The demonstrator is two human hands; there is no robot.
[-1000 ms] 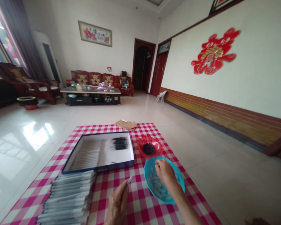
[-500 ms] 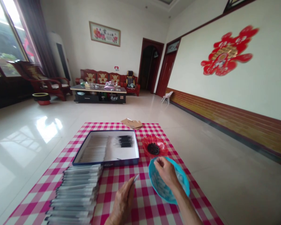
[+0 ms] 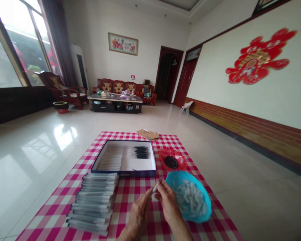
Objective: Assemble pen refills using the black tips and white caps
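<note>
Low over the checked cloth, my left hand [image 3: 139, 210] is closed around a slim pen [image 3: 154, 189], its tip pointing up and to the right. My right hand [image 3: 168, 202] pinches at that tip with a small translucent pen cap, mostly hidden by the fingers. Just right of it, a turquoise bowl [image 3: 209, 204] holds many similar whitish caps [image 3: 192, 199]. To the left of my hands lies a stack of clear pens [image 3: 94, 201] with dark ends.
Behind the pens, a blue-edged tray [image 3: 137, 173] holds clear tubes [image 3: 111, 157] and short black sticks [image 3: 141, 152]. A red flower-shaped bowl [image 3: 182, 161] contains small black pieces [image 3: 171, 162]. Torn cardboard [image 3: 148, 134] lies at the far edge of the checked tablecloth [image 3: 130, 187].
My right hand has left the turquoise bowl and moved left to the pen tip in my left hand. The whitish caps are now uncovered. The camera view has shifted slightly left.
</note>
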